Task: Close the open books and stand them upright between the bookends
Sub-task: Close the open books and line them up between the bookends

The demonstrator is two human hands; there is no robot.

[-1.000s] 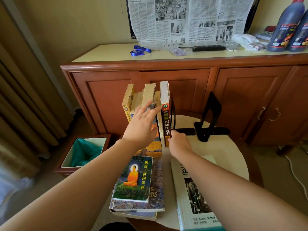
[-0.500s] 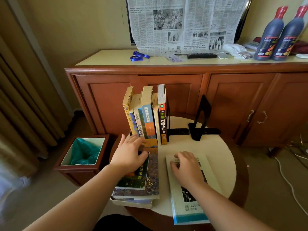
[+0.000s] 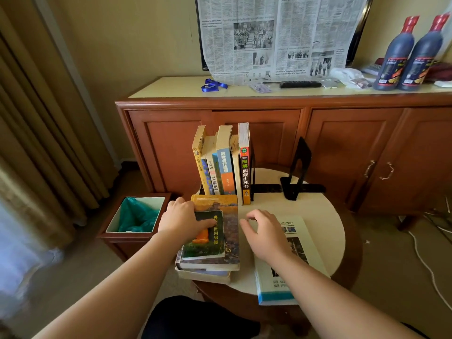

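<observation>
Several closed books (image 3: pixel 222 165) stand upright at the back of the round table (image 3: pixel 318 209), against a black bookend (image 3: pixel 253 172). A second black bookend (image 3: pixel 297 172) stands apart to their right. In front of the row lies a flat stack, topped by a small green book (image 3: pixel 208 243) on a larger book (image 3: pixel 231 231). My left hand (image 3: pixel 182 221) grips the green book's upper left edge, thumb on its cover. A white book (image 3: pixel 293 231) lies closed to the right. Above its top left corner, my right hand (image 3: pixel 266 236) hovers, fingers loosely bent, holding nothing.
A wooden cabinet (image 3: pixel 269 133) stands right behind the table, carrying two dark bottles (image 3: pixel 401 52) and a hanging newspaper (image 3: pixel 276 37). A bin with a teal liner (image 3: pixel 137 214) sits on the floor at the left, by the curtains. Cables (image 3: pixel 425 260) run across the floor at the right.
Both hands left the standing row and came back toward me. My left hand dropped onto the flat stack and took the green book's edge; my right moved over the white book.
</observation>
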